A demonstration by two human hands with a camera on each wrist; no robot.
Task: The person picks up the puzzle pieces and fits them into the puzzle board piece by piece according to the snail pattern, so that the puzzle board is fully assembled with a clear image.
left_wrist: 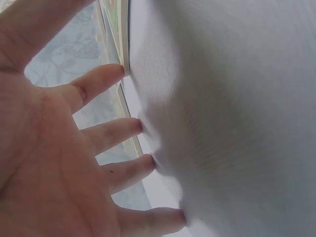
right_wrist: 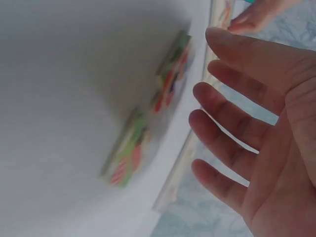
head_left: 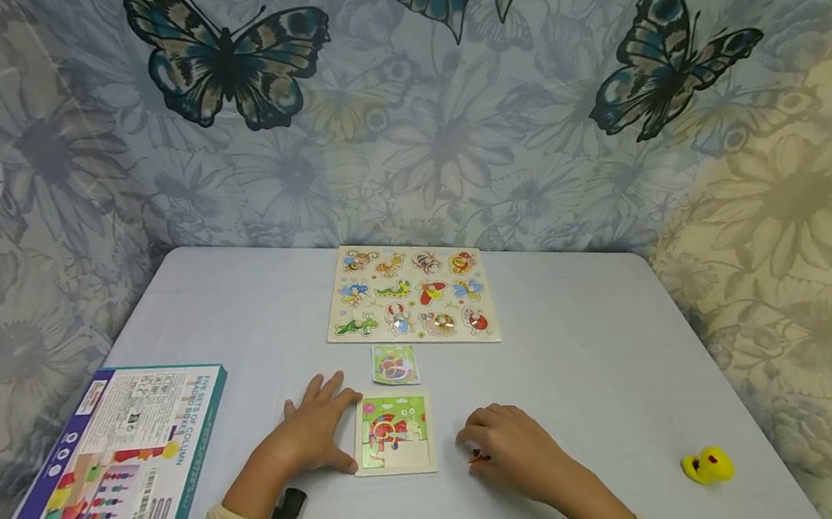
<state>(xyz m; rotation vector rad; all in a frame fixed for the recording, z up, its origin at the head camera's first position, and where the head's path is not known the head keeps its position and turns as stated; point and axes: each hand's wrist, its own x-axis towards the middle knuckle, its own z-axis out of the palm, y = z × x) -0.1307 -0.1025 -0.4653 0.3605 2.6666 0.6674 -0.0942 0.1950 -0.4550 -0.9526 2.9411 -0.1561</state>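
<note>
A small picture puzzle in a pale frame (head_left: 406, 456) lies mid-table, with a bare patch at its lower right. My left hand (head_left: 317, 426) spreads its fingers along the left side of that frame, the thumb and a fingertip (left_wrist: 116, 71) touching its edge. To the right of the frame, my right hand (head_left: 515, 451) hovers with loosely bent fingers, holding nothing. Two puzzle pieces lie on the tabletop in the right wrist view: a red-and-green piece (right_wrist: 173, 74) and a green piece with red (right_wrist: 127, 157). In the head view the right hand mostly hides them.
A small picture card (head_left: 395, 365) lies just beyond the frame. Behind it is a wooden insect board (head_left: 412, 296). A large flat box (head_left: 110, 471) occupies the left side, and a yellow toy duck (head_left: 709, 465) sits at right. Butterfly-patterned wall (head_left: 444, 151) borders the white table (head_left: 577, 344).
</note>
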